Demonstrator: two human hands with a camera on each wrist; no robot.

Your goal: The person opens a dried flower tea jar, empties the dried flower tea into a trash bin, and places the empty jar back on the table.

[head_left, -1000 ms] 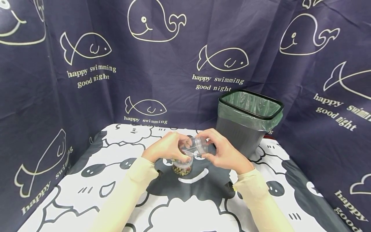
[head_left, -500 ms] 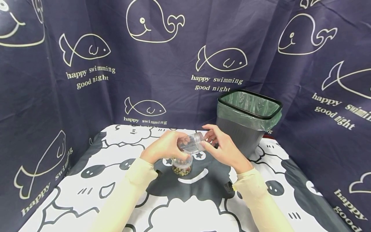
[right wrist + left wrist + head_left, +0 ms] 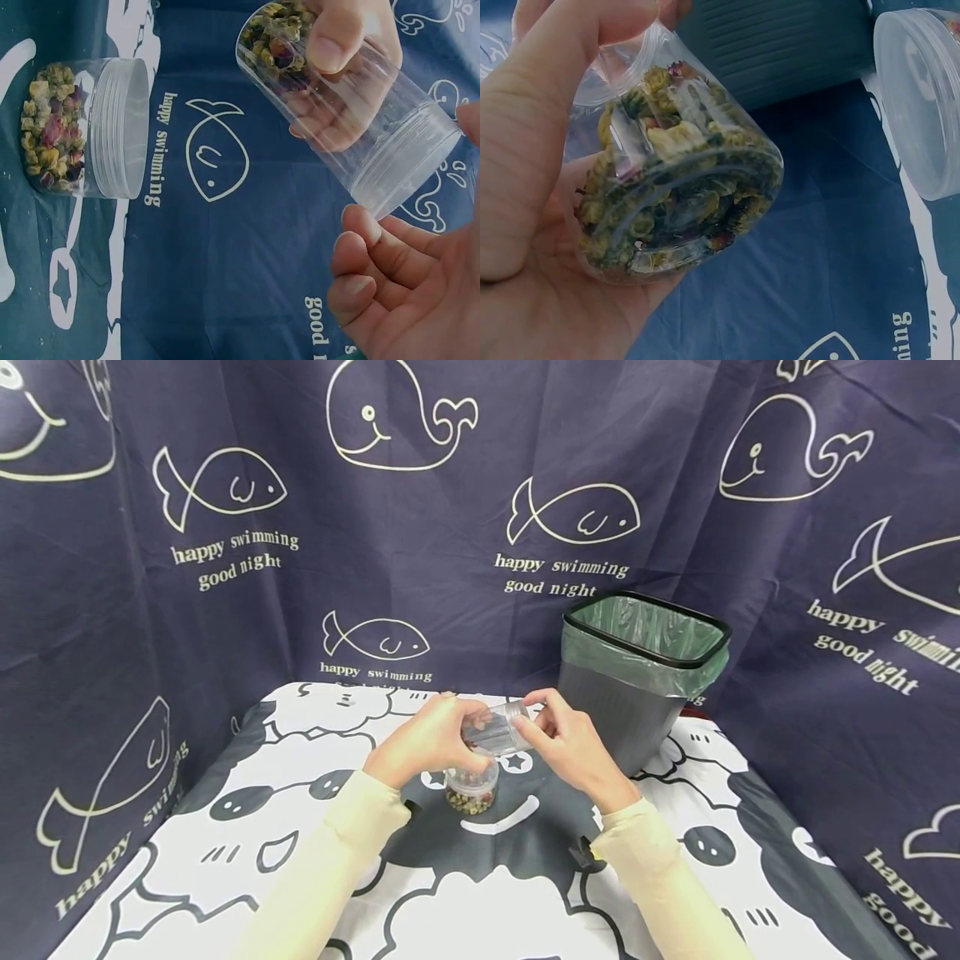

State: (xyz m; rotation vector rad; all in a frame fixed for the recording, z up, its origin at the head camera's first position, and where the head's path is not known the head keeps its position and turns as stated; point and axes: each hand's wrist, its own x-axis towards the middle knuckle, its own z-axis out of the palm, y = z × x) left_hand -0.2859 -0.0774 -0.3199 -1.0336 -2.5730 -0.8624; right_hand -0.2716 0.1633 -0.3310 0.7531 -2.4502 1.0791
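My left hand [image 3: 430, 739] grips a tall clear plastic jar [image 3: 493, 732], tilted with its lid end toward the upper right. Dried yellow and dark-red flower buds [image 3: 682, 172] lie gathered at its base. At the clear screw lid [image 3: 409, 161], my right hand [image 3: 573, 745] has its thumb on one side and fingertips on the other, pinching the rim. A shorter, wider clear jar [image 3: 56, 135] of similar buds stands on the cloth just below and in front of the left hand, its pale lid on.
Behind the right hand stands a dark grey waste bin [image 3: 618, 714] with a green liner folded over its rim. A sheep-patterned cloth [image 3: 300, 827] covers the table. Navy fabric [image 3: 450, 543] with fish and whale prints hangs around the back and sides.
My right hand's fingers loosened from the lid half a second ago, then closed around it again with the wrist turned. The left hand keeps holding the tall jar, now tilted slightly more upward.
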